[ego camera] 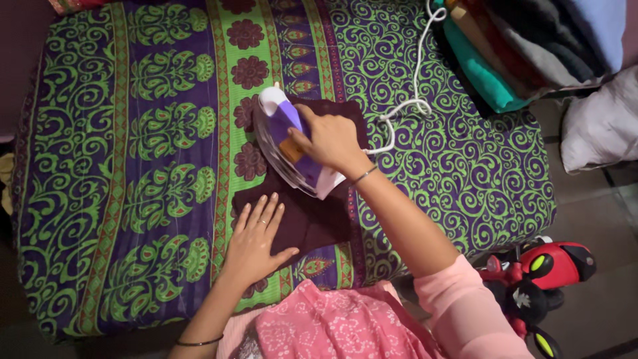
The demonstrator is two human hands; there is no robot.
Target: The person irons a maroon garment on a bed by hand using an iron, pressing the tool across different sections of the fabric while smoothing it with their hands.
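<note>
Right hand [330, 141] closed around the handle of the iron [287, 141]; fingers wrapped over the purple grip, thumb side toward 9 o'clock; the iron's nose points to about 11 o'clock, its heel to 5 o'clock. The iron stands on the dark maroon cloth [312, 216], at the cloth's upper half; the soleplate looks flat down on it, though the contact edge is partly hidden by the body.

Left hand [256, 240] open, fingers spread and flat, pressing the cloth's lower-left corner at about 7 o'clock from the iron; it grasps nothing; hand and iron are near but apart, a strip of bare cloth between them.

Judgement on handling: iron rigid, probably fairly heavy, hot underneath; take only by the handle. Cloth thin, soft, liable to bunch; flat palm holds it better than a pinch.

White cord [407, 106] runs from the iron's heel toward 1 o'clock, looping over the bedsheet [133, 166]. Folded clothes [525, 46] stacked at 2 o'clock; red toy [555, 266] at 4 o'clock.
</note>
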